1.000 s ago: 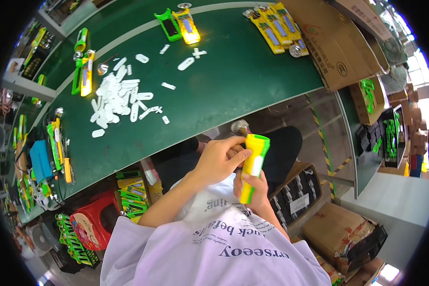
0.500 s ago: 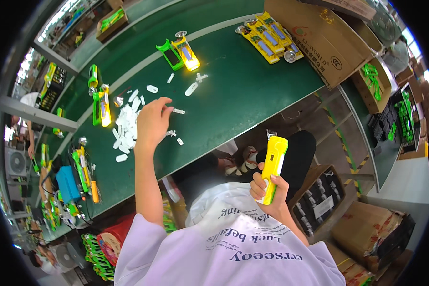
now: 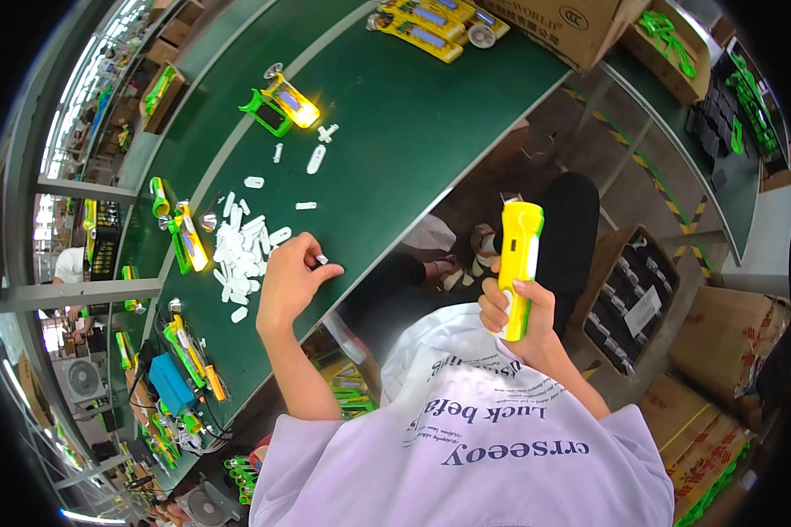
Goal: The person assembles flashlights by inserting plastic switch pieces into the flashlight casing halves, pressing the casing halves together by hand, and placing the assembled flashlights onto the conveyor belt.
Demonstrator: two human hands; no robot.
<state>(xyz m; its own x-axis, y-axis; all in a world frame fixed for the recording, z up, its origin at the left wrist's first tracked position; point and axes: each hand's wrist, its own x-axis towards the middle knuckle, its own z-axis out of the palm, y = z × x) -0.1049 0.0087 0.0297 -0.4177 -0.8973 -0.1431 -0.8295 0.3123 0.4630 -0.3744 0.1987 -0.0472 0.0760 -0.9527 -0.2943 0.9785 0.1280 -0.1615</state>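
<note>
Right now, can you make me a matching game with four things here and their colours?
Things:
1. Torch in the right hand
2. Heaped pieces
3. Tabletop
4. Big carton

Colours:
A. Brown
B. Mostly yellow
C. White
D. Green

Pairs: 1-B, 2-C, 3-D, 4-A

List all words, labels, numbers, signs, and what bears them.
Shirt: dark inverted lettering, left uncopied; smallest lines unreadable.
Top cardboard carton: dark print, round mark, left uncopied.
White label on boxed dark parts: too small.
Lower right carton: red print, blurred.
</note>
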